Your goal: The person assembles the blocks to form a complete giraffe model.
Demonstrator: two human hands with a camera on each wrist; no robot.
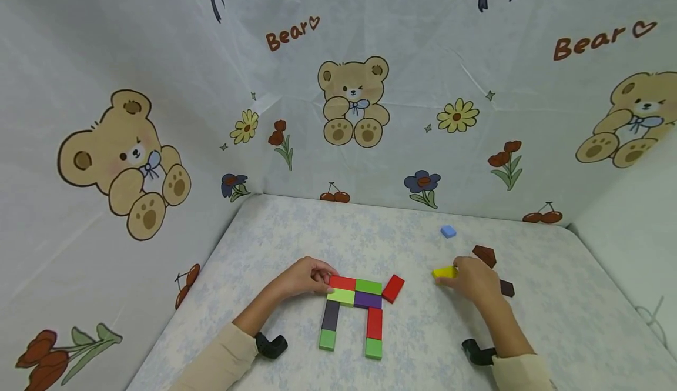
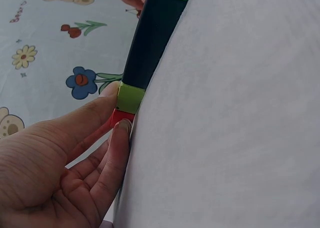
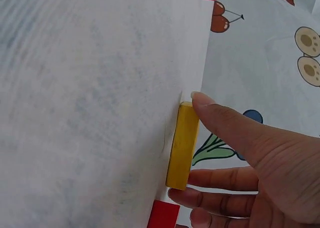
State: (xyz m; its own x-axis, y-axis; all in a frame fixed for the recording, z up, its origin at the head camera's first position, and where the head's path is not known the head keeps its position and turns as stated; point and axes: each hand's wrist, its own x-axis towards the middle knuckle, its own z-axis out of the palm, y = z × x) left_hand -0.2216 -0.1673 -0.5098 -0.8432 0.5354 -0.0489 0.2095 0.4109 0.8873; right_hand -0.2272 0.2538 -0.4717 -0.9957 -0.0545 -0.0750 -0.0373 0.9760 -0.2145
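Left hand (image 1: 307,275): fingers pinch the left end of the red block (image 1: 343,283) and lime block (image 1: 341,297), at the far-left corner of the block figure. Right hand (image 1: 475,282): fingers grasp the yellow block (image 1: 443,272), on the table (image 1: 423,332) right of the figure. Tilted red block (image 1: 393,288) between. Blue block (image 1: 448,231) farther back; brown pentagon (image 1: 485,256) just beyond right hand.

I saw a smooth yellow rectangular block (image 3: 182,145); creased, cloth-like white sheeting (image 1: 412,26) lined the table's (image 1: 317,232) far edge.
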